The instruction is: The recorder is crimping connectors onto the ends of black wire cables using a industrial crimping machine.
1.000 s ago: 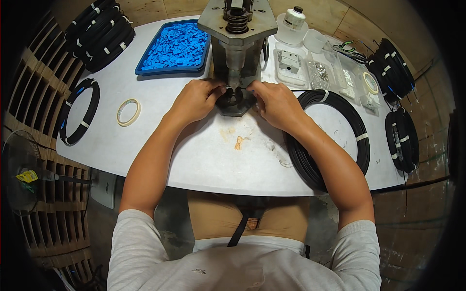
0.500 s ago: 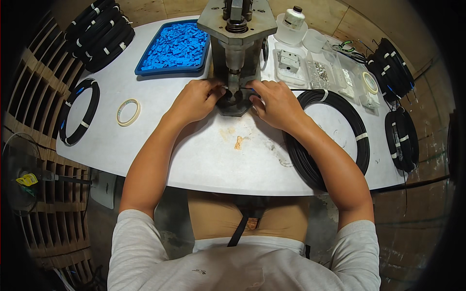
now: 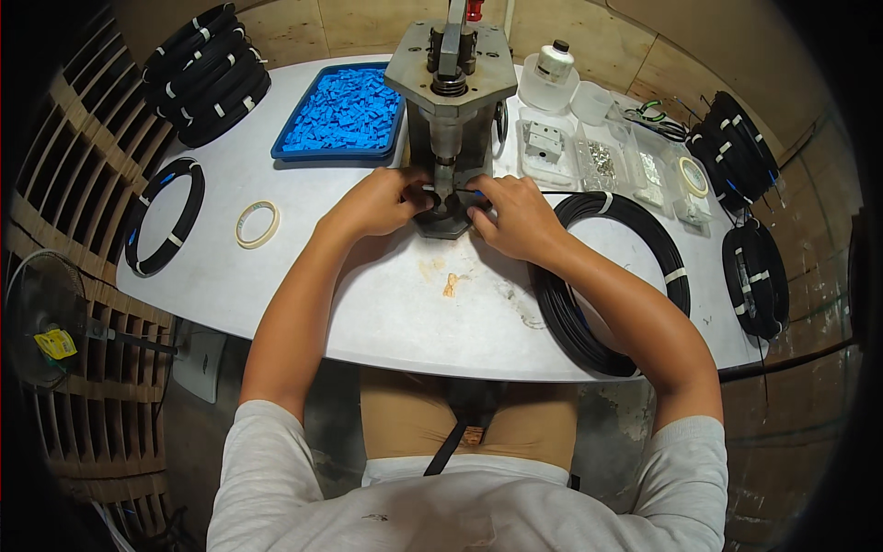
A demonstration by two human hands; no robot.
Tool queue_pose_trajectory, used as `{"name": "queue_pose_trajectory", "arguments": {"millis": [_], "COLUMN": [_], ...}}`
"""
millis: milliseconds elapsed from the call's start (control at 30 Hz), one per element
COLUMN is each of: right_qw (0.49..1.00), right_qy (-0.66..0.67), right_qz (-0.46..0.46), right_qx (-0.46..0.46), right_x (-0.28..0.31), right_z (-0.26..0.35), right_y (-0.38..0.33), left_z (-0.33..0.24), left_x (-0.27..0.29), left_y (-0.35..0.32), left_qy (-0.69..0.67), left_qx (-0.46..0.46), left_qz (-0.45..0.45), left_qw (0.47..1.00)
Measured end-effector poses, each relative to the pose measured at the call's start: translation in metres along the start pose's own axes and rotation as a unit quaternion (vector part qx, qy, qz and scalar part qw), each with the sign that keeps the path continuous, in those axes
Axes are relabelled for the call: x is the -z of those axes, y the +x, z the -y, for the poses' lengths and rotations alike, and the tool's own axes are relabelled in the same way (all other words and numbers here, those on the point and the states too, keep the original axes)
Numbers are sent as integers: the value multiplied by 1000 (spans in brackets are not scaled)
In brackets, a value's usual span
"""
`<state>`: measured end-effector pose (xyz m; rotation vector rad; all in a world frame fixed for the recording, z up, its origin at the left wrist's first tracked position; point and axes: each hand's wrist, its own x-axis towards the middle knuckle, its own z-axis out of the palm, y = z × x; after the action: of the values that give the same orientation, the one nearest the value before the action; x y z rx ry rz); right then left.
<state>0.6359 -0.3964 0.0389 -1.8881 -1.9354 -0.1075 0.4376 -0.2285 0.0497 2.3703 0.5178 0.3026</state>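
Both hands at the press, mid-job!
Left hand (image 3: pixel 372 204) and right hand (image 3: pixel 515 216) pinch a black cable (image 3: pixel 441 195) under the hand press (image 3: pixel 448 110) at the desk's (image 3: pixel 386 313) back-centre; blue clips (image 3: pixel 345 110) still fill their tray, so plenty remains.

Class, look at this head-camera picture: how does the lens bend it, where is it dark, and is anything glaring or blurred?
Head view: fisheye bends the white table edge into a curve; corners fall to black; lighting is even and soft, without harsh glare; both hands, left hand and right hand, at the grey press look sharp.
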Motion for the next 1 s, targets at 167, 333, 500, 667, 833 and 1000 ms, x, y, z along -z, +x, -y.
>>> {"name": "queue_pose_trajectory", "arguments": {"millis": [167, 333, 500, 667, 833, 1000], "right_qw": [996, 991, 996, 997, 998, 998], "right_qy": [-66, -80, -63, -66, -52, -40], "right_qz": [-47, -83, -54, -32, -13, -23], "right_qx": [41, 68, 40, 38, 30, 39], "right_x": [-6, -8, -5, -5, -2, -5], "right_z": [-4, -7, -6, -3, 0, -4], "right_y": [-1, 1, -3, -2, -1, -1], "left_z": [-1, -2, 15, 16, 25, 29], "left_x": [20, 19, 4, -5, -6, -5], "left_y": [16, 24, 12, 11, 11, 12], "left_qy": [0, 3, -55, -70, -86, -114], "left_qx": [19, 57, 7, 29, 39, 30], "left_qz": [75, 99, 28, -5, -9, 5], "left_qw": [997, 993, 998, 997, 995, 993]}}
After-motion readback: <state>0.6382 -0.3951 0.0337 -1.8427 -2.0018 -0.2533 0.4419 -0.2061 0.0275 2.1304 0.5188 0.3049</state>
